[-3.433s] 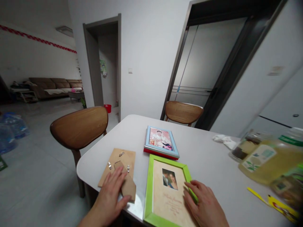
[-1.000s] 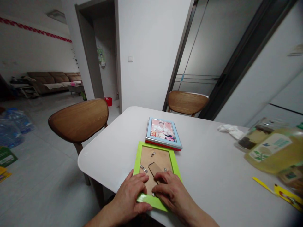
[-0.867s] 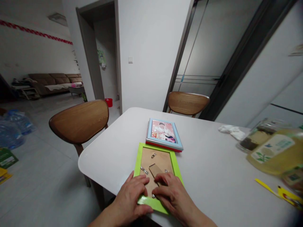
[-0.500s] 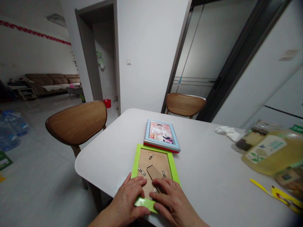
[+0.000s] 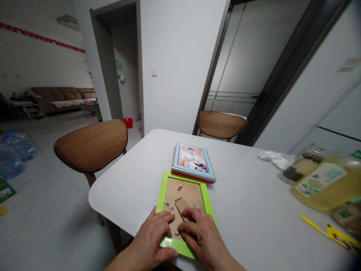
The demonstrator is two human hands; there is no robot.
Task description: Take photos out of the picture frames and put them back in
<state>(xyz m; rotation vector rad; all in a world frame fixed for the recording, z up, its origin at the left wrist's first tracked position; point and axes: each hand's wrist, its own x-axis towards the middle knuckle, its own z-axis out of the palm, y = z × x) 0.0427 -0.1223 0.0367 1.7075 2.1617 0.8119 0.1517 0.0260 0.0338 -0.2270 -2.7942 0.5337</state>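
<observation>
A green picture frame (image 5: pixel 209 205) lies face down at the near edge of the table, its brown backing board (image 5: pixel 187 188) upward. Small metal clips (image 5: pixel 169 205) sit along the board, and a stand leg (image 5: pixel 182 203) lies at its middle. My left hand (image 5: pixel 155 237) grips the frame's lower left corner, fingers over the side and thumb by the bottom bar. Above the lower right part, my right hand (image 5: pixel 201 233) has its fingers curled, with thumb and index finger pinching at the bottom clip (image 5: pixel 177 232). Its palm hides the frame's lower right corner.
A light blue frame with a photo (image 5: pixel 193 160) lies on a red-edged stack just beyond. On the right of the white table (image 5: pixel 248 210) are a bottle of yellow liquid (image 5: pixel 318 184), a clear container (image 5: pixel 301 163), tissue (image 5: pixel 273 159) and a yellow tool (image 5: pixel 338 235). Wooden chairs (image 5: pixel 93 145) stand around.
My right hand has drawn its fingers together and shifted off the bottom bar, moving onto the lower clip. The clip sits at a different angle. My left hand has stayed in place.
</observation>
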